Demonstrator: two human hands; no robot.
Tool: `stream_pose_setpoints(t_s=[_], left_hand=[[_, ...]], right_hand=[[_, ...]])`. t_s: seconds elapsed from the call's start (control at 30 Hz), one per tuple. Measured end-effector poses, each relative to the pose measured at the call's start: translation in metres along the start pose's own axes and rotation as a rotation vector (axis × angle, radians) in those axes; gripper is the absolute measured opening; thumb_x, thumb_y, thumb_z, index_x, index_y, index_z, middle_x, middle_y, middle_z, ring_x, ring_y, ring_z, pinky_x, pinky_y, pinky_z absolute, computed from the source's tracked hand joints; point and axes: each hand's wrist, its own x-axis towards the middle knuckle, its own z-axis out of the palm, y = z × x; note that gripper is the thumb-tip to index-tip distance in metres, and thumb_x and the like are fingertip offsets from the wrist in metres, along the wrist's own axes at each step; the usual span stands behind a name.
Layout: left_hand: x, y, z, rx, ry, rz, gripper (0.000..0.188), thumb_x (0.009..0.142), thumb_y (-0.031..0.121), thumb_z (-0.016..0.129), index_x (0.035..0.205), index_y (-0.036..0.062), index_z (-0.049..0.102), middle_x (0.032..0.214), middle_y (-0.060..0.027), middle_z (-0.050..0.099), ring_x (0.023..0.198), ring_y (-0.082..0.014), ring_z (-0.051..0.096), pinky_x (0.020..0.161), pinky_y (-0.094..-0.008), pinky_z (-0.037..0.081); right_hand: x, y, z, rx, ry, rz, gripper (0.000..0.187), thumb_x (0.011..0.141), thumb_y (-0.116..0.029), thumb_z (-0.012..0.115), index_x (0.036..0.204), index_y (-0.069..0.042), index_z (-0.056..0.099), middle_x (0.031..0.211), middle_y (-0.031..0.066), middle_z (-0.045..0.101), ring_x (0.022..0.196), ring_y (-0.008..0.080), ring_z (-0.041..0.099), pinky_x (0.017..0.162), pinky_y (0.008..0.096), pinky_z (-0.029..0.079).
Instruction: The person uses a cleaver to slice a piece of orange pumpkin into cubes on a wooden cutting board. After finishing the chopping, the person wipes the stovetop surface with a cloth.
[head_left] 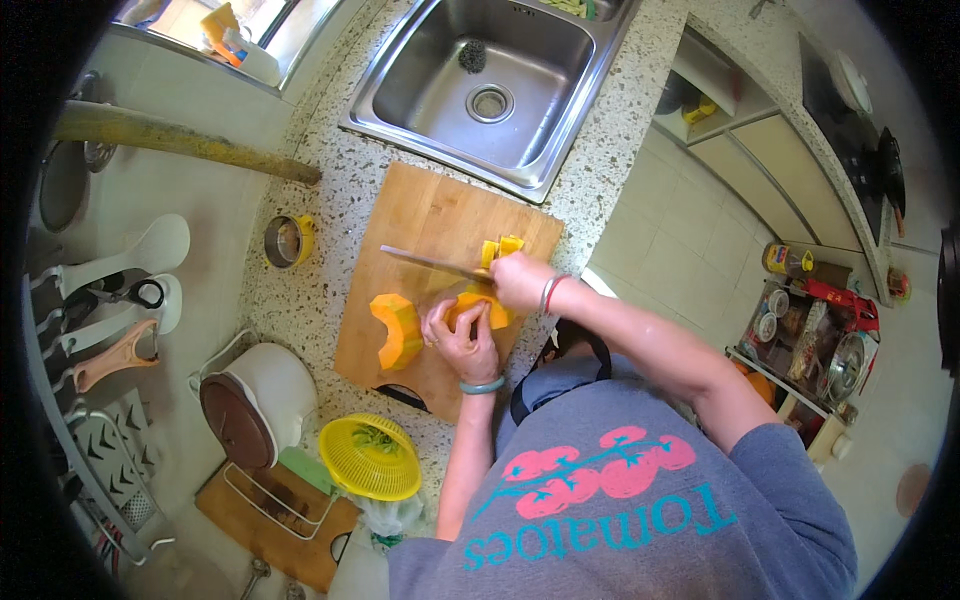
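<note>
My right hand point(524, 284) is closed round the handle of a kitchen knife point(425, 262), its blade pointing left across the wooden cutting board point(430, 200). Just below the blade, the bent fingers of my left hand point(465, 345) press on a piece of orange pumpkin point(498, 314), partly covering it. Small cut pumpkin pieces point(502, 247) lie beyond the knife, near the board's right side. To the left of my left hand rests a curved pumpkin wedge point(398, 331), touched by neither hand.
A steel sink point(362, 100) holding a dark scrubber point(472, 57) lies beyond the board. At left are a yellow-handled cup point(304, 240), a wooden pole point(190, 140) and hanging utensils point(150, 248). Nearer stand a white pot point(275, 385) and a yellow colander point(350, 455) with greens.
</note>
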Motion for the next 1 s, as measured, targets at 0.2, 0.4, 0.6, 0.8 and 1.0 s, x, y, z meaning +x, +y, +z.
stream_pose_setpoints(t_s=[0.2,0.4,0.6,0.8,1.0], left_hand=[[0.001,0.035,-0.016,0.252,-0.174,-0.037,0.027,0.072,0.031,0.077,0.093,0.0169,0.067,0.116,-0.0071,0.054,0.115,-0.0288,0.045,0.096,-0.0454,0.032],[-0.011,0.031,-0.004,0.202,-0.194,0.024,0.024,0.072,0.020,0.076,0.094,0.0145,0.066,0.114,-0.0088,0.055,0.114,-0.0312,0.046,0.096,-0.0456,0.034],[-0.017,0.024,-0.013,0.057,-0.216,0.028,0.018,0.075,0.013,0.073,0.092,0.0106,0.065,0.114,-0.0102,0.055,0.113,-0.0337,0.046,0.100,-0.0453,0.033],[-0.003,0.017,-0.030,0.192,-0.175,-0.180,0.049,0.078,0.019,0.071,0.122,0.0087,0.054,0.126,-0.0172,0.046,0.121,-0.0352,0.041,0.102,-0.0482,0.032],[0.004,0.001,-0.019,-0.041,-0.165,-0.216,0.033,0.078,0.015,0.070,0.110,0.0089,0.062,0.122,-0.0159,0.050,0.118,-0.0334,0.044,0.101,-0.0466,0.034]], right_hand=[[-0.016,0.023,-0.010,0.081,0.119,-0.105,0.019,0.085,-0.019,0.059,0.089,-0.002,0.067,0.080,0.0229,0.066,0.075,0.0380,0.065,0.068,0.0460,0.052],[-0.058,0.007,0.002,0.051,0.191,-0.032,0.014,0.083,-0.011,0.056,0.094,-0.004,0.062,0.077,0.0212,0.066,0.073,0.0368,0.067,0.066,0.0462,0.054],[-0.076,0.017,0.017,0.022,0.185,-0.004,0.015,0.082,-0.010,0.054,0.093,-0.003,0.061,0.074,0.0222,0.065,0.071,0.0376,0.066,0.065,0.0474,0.054],[-0.078,0.021,0.021,0.090,0.165,0.049,0.015,0.081,-0.009,0.053,0.090,-0.001,0.062,0.075,0.0243,0.065,0.075,0.0398,0.065,0.068,0.0481,0.053],[-0.087,0.024,0.018,0.132,0.136,0.035,0.016,0.081,-0.009,0.053,0.091,0.001,0.061,0.075,0.0247,0.064,0.077,0.0401,0.065,0.069,0.0483,0.053]])
